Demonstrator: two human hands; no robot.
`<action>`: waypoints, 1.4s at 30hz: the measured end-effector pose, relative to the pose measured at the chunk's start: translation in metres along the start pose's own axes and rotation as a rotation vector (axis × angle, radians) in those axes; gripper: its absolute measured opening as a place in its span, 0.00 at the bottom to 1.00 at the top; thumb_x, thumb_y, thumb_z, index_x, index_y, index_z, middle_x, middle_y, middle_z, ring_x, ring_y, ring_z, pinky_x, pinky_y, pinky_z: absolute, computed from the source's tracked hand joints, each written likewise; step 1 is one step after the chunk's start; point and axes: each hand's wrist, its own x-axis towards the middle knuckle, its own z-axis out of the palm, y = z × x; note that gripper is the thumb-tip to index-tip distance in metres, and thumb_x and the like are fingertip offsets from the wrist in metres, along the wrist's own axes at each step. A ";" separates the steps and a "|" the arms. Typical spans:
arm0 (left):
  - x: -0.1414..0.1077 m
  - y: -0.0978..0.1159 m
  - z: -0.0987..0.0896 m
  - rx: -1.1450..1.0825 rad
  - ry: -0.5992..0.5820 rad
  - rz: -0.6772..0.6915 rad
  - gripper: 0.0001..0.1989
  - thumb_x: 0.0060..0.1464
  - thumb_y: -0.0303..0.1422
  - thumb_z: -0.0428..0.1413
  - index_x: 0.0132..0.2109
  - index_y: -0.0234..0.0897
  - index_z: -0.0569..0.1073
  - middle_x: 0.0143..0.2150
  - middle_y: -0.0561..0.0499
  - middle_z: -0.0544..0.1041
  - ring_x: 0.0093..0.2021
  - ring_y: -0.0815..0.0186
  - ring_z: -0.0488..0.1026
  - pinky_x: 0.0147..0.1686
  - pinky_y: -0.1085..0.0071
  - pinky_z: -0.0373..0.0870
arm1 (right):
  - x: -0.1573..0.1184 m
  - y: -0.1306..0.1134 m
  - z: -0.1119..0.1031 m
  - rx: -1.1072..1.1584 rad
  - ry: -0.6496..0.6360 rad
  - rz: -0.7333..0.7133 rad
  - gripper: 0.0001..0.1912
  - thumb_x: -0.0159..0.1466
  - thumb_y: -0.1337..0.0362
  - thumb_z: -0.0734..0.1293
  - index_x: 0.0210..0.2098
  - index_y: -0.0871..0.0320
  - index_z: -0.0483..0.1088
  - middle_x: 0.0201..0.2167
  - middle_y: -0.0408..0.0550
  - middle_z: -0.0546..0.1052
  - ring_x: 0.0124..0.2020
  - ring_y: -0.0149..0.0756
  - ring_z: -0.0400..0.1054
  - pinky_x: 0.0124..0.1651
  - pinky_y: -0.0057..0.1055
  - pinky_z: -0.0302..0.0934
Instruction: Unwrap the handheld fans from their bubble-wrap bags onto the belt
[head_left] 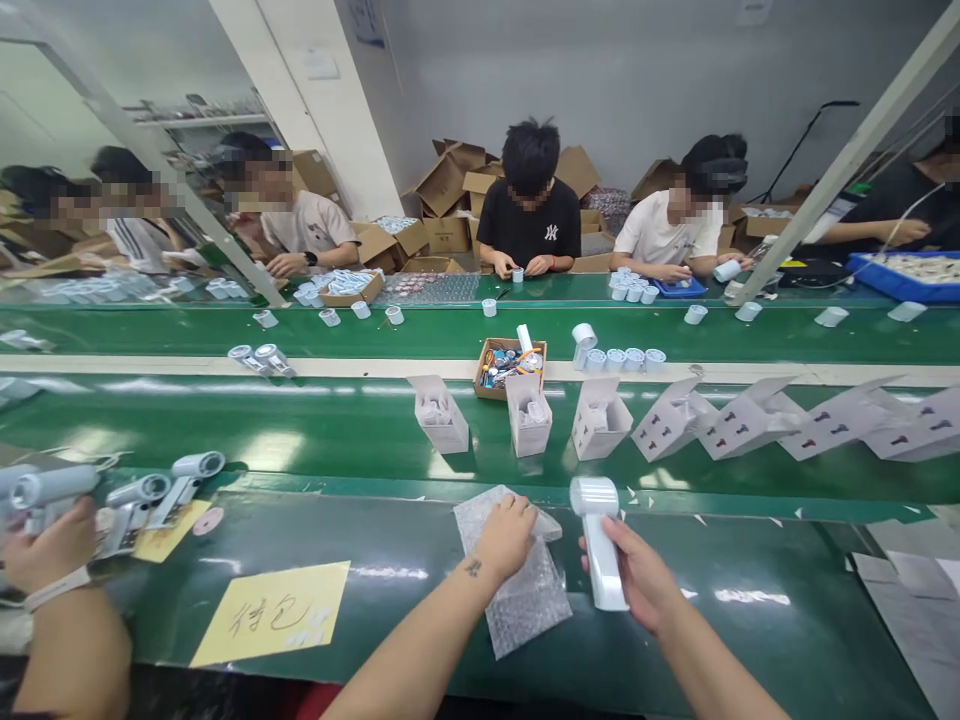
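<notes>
A: Right hand (643, 578)?
B: Closed round the handle of the white device (602, 550); fingers wrap one side, thumb the other; round head up, foot of the handle toward the wearer; all of it just right of the wrap (525, 605).
A: Left hand (510, 532)?
B: Palm down over the upper part of the wrap; fingers bent, tips hidden; pinching or merely pressing, cannot tell; a clear fold of plastic shows beside the knuckles.
A: Wrap itself?
B: Bubble sheet, flat on the green bench (712, 640), lying aslant.
A: Left of the wrap?
B: Yellow sheet (274, 612), handwritten; farther left, more devices (142, 488); beyond those, a co-worker's hand (56, 548) gripping pale pieces.
A: Past the wrap?
B: Open white boxes (600, 425) in a row, running off rightward; behind them, a carton (501, 390) of tools; farther still, a person in black (529, 225), both hands at a small white part (517, 275).
</notes>
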 end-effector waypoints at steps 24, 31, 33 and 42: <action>-0.040 0.124 -0.018 -1.132 0.085 -0.092 0.16 0.49 0.45 0.57 0.27 0.37 0.66 0.21 0.58 0.61 0.23 0.73 0.55 0.26 0.75 0.54 | -0.070 -0.024 -0.052 0.021 -0.332 0.126 0.27 0.49 0.57 0.77 0.44 0.58 0.68 0.26 0.43 0.75 0.24 0.37 0.74 0.19 0.27 0.66; -0.048 0.146 -0.022 -0.612 0.375 0.189 0.11 0.58 0.33 0.49 0.28 0.38 0.69 0.27 0.52 0.69 0.30 0.65 0.66 0.33 0.70 0.62 | -0.084 -0.030 -0.059 -0.033 -0.160 0.098 0.28 0.47 0.52 0.78 0.41 0.58 0.67 0.25 0.43 0.76 0.25 0.36 0.72 0.20 0.26 0.66; -0.045 0.155 -0.021 -0.512 0.438 0.269 0.11 0.59 0.31 0.47 0.29 0.39 0.68 0.27 0.50 0.70 0.31 0.64 0.67 0.33 0.70 0.63 | -0.092 -0.031 -0.059 -0.040 -0.121 0.058 0.31 0.49 0.51 0.78 0.46 0.56 0.67 0.25 0.41 0.75 0.25 0.36 0.72 0.22 0.27 0.66; -0.070 0.166 0.019 -0.262 0.261 0.732 0.12 0.60 0.25 0.43 0.36 0.37 0.71 0.31 0.45 0.75 0.32 0.63 0.69 0.34 0.68 0.65 | -0.097 -0.030 -0.067 0.021 0.121 -0.206 0.29 0.39 0.55 0.82 0.36 0.56 0.70 0.27 0.39 0.76 0.28 0.30 0.68 0.30 0.24 0.63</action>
